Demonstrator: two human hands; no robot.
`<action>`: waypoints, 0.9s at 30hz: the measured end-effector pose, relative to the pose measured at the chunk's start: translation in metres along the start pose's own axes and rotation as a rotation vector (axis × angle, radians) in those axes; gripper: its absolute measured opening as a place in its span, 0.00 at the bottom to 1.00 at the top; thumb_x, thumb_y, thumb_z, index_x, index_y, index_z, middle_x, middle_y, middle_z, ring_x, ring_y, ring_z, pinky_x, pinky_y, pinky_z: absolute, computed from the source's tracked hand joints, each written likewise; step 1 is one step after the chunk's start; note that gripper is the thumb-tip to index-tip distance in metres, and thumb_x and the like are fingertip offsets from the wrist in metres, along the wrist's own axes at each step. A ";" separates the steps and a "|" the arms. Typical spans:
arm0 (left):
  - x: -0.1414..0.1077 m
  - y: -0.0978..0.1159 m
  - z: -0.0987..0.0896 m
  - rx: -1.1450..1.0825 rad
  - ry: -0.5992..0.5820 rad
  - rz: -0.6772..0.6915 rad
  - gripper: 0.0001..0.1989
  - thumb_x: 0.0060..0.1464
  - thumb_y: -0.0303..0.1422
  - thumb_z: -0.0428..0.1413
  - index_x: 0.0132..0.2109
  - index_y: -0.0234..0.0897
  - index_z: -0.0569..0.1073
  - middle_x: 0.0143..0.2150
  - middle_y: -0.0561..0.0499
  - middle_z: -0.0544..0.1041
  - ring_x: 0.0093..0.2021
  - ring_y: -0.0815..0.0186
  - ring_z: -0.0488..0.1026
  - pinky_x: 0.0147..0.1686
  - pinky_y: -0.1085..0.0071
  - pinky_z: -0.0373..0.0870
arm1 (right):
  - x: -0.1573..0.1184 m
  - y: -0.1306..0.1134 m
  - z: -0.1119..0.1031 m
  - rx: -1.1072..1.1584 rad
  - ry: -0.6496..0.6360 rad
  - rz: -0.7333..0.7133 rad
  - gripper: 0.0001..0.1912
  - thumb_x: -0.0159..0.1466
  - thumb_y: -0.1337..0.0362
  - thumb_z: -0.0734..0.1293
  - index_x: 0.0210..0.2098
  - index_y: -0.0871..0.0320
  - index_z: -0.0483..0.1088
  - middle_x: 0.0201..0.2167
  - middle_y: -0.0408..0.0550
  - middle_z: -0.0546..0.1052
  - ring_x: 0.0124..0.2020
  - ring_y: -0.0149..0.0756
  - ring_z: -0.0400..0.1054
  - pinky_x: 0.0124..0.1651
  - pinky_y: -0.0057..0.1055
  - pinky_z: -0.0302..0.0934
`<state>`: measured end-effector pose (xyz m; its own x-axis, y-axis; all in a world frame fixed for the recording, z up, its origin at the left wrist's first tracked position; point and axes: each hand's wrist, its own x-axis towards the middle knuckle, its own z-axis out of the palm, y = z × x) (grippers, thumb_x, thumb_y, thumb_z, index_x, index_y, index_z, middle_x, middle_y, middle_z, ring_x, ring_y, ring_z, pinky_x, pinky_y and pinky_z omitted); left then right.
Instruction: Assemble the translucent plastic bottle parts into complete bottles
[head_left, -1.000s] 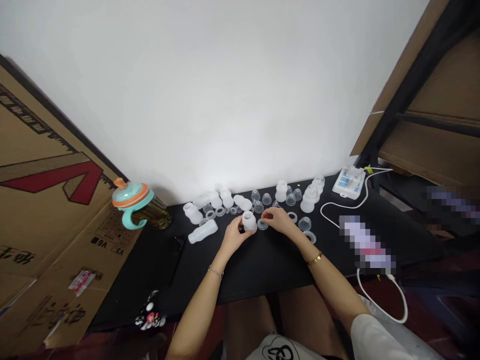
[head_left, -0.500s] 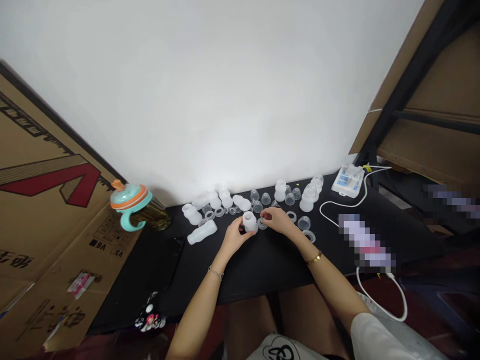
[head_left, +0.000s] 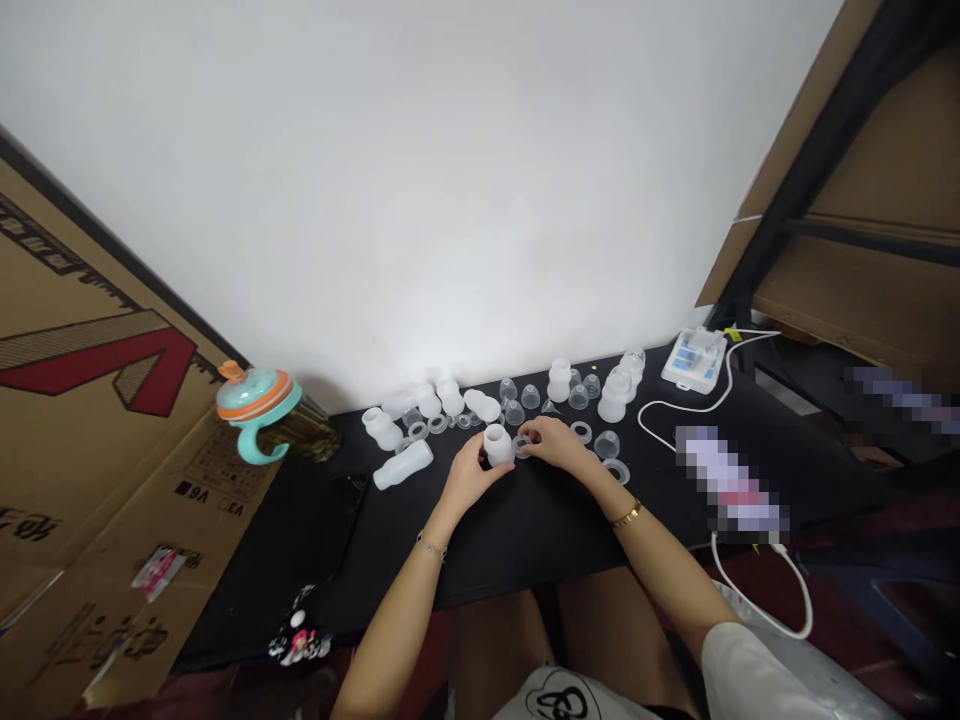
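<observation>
My left hand (head_left: 471, 470) is closed round a small white baby bottle (head_left: 498, 446), which stands upright on the black table with its open mouth up. Just right of it, the fingers of my right hand (head_left: 551, 440) pinch a clear bottle ring (head_left: 521, 447) near the table surface. Behind my hands are clear dome caps (head_left: 514, 412) and a small clear nipple-like piece (head_left: 551, 407). Further right lie a loose ring (head_left: 580, 432), another dome cap (head_left: 607, 444) and a second ring (head_left: 616, 472).
White bottles (head_left: 384, 428) stand and lie at the left, one on its side (head_left: 403, 465). A teal-lidded jug (head_left: 274, 415) stands by a cardboard box (head_left: 97, 400). To the right are a white case (head_left: 694, 360), a cable (head_left: 679, 408) and a blurred-out device (head_left: 727, 480). A white wall rises behind.
Both hands stay almost where they were, the left on the bottle and the right at the ring. The whole view has shifted very slightly.
</observation>
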<state>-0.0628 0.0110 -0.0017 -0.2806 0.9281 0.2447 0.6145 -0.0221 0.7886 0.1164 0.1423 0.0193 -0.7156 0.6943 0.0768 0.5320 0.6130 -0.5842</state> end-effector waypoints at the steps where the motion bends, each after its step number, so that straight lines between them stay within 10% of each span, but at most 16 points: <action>1: 0.000 -0.001 0.000 0.001 -0.001 0.005 0.27 0.46 0.41 0.68 0.52 0.38 0.74 0.48 0.47 0.79 0.45 0.57 0.76 0.42 0.63 0.74 | 0.000 -0.001 0.000 -0.003 0.004 0.001 0.12 0.57 0.65 0.74 0.42 0.55 0.79 0.33 0.44 0.76 0.34 0.34 0.69 0.35 0.26 0.55; 27: -0.001 -0.004 0.002 0.093 -0.032 0.041 0.23 0.52 0.40 0.65 0.53 0.39 0.73 0.51 0.46 0.77 0.49 0.56 0.75 0.44 0.62 0.74 | -0.001 -0.014 -0.009 0.377 0.548 -0.231 0.09 0.68 0.57 0.66 0.40 0.56 0.74 0.39 0.50 0.79 0.35 0.38 0.73 0.35 0.32 0.67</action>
<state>-0.0640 0.0107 -0.0063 -0.2311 0.9384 0.2567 0.6913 -0.0273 0.7221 0.1134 0.1367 0.0344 -0.4077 0.7131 0.5704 0.1296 0.6635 -0.7369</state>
